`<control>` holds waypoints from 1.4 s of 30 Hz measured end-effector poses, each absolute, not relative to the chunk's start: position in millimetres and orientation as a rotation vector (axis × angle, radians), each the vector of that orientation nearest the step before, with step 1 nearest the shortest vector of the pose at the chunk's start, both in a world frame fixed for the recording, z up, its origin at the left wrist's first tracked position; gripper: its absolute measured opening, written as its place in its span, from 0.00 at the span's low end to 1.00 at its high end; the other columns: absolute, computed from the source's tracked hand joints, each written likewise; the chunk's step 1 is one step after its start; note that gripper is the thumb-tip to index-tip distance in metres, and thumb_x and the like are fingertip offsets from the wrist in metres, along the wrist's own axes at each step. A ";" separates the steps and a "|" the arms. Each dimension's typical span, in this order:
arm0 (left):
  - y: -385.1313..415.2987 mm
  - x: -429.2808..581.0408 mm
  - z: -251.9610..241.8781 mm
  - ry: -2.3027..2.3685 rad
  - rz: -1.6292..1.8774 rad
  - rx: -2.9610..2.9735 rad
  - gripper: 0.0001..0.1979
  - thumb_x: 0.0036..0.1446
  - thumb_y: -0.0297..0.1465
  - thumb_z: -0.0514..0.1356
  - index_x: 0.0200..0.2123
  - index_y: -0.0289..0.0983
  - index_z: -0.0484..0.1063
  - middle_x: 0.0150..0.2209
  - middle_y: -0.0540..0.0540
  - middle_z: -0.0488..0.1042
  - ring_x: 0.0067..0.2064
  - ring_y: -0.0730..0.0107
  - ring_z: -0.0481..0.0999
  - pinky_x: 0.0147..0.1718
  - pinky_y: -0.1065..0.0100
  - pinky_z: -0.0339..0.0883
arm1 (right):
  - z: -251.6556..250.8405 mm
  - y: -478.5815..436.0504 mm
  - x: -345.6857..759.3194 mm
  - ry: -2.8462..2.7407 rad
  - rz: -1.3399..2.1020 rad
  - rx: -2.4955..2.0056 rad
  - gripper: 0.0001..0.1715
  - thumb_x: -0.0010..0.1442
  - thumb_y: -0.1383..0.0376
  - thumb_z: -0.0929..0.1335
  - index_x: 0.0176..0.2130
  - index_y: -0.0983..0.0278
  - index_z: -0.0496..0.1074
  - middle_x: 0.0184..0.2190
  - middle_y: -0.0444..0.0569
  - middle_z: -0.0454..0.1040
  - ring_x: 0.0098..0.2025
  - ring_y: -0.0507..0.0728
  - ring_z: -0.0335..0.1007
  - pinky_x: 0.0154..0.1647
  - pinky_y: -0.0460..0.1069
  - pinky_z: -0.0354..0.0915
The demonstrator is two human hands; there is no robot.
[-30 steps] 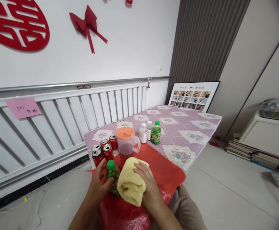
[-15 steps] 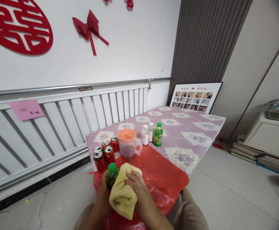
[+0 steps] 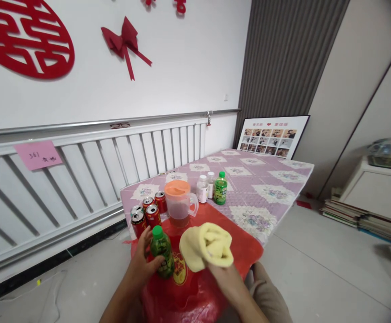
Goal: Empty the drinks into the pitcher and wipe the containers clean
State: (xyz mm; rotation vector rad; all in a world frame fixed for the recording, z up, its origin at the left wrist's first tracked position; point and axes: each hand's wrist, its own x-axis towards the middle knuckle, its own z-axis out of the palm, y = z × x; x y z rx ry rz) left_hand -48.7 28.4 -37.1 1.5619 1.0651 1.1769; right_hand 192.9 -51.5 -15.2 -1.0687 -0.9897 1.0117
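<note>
My left hand (image 3: 145,261) curves round the left side of a green drink bottle (image 3: 162,258) with a green cap, thumb across its front. The bottle leans slightly in view, at the near part of the red plastic sheet (image 3: 245,240). To its right, my right hand (image 3: 223,274) grips a folded yellow cloth (image 3: 209,246), which hides most of the fingers. The cloth is apart from the bottle. Behind the bottle stands a clear pitcher (image 3: 178,213) with an orange lid and some liquid inside. Several red drink cans (image 3: 153,216) are grouped left of the pitcher.
Two white bottles (image 3: 202,189) and another green drink bottle (image 3: 220,188) stand behind the sheet on the flowered tablecloth (image 3: 266,195). A white radiator (image 3: 101,157) runs along the wall at left. A photo board (image 3: 272,137) leans at the far end.
The yellow cloth has come off the bottle and moved right with my right hand. My left hand's fingers have loosened round the bottle, and more of it shows.
</note>
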 end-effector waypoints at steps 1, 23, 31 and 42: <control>28.1 -49.1 -29.4 1.098 1.229 1.546 0.40 0.48 0.34 0.66 0.62 0.41 0.54 0.60 0.37 0.65 0.60 0.51 0.66 0.53 0.54 0.67 | -14.6 -52.0 192.9 -0.918 1.059 -1.058 0.26 0.51 0.57 0.73 0.49 0.60 0.74 0.51 0.55 0.76 0.55 0.68 0.69 0.59 0.64 0.59; 34.1 -31.7 36.2 1.242 1.070 2.062 0.16 0.57 0.34 0.55 0.47 0.40 0.74 0.48 0.43 0.77 0.50 0.59 0.75 0.50 0.60 0.68 | -43.3 9.5 147.1 -0.967 1.256 -1.121 0.26 0.55 0.57 0.68 0.52 0.62 0.66 0.48 0.53 0.76 0.48 0.63 0.74 0.48 0.60 0.69; 42.2 -44.9 42.9 1.077 0.908 2.034 0.16 0.56 0.33 0.56 0.48 0.41 0.74 0.49 0.44 0.76 0.49 0.59 0.75 0.51 0.59 0.67 | -49.1 -0.9 162.7 -1.054 1.210 -1.174 0.26 0.48 0.63 0.72 0.48 0.63 0.70 0.44 0.52 0.78 0.46 0.65 0.74 0.51 0.61 0.66; 39.8 -41.6 38.3 1.034 0.937 2.017 0.17 0.57 0.35 0.55 0.48 0.41 0.74 0.48 0.44 0.77 0.48 0.60 0.75 0.49 0.61 0.68 | 2.6 4.3 147.5 -0.926 1.332 -1.036 0.26 0.55 0.54 0.68 0.51 0.61 0.66 0.41 0.49 0.79 0.39 0.60 0.76 0.38 0.53 0.71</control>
